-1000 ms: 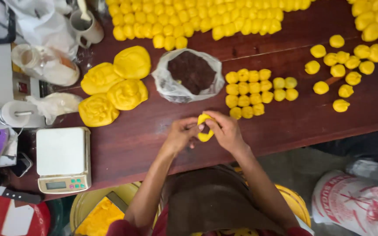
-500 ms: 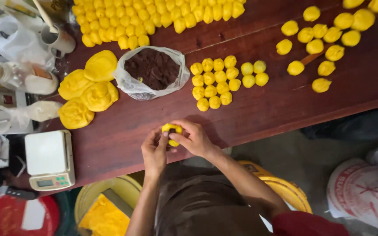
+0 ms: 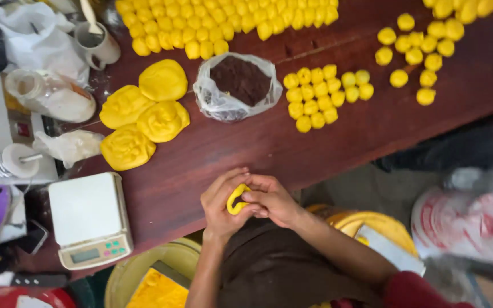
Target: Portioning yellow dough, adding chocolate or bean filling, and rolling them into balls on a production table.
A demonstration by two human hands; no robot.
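At surface edge: left hand and right hand both pinch the yellow dough piece.
Change: dough now cupped and folded, earlier flatter.
Filling bag: untouched, well apart.

dough piece: small and yellow, soft, curled like a little cup with a dark dip in it
where: over the near edge of the brown table, just in front of the person's body
hold: pinched between the left hand and the right hand; fingers of both wrap around it
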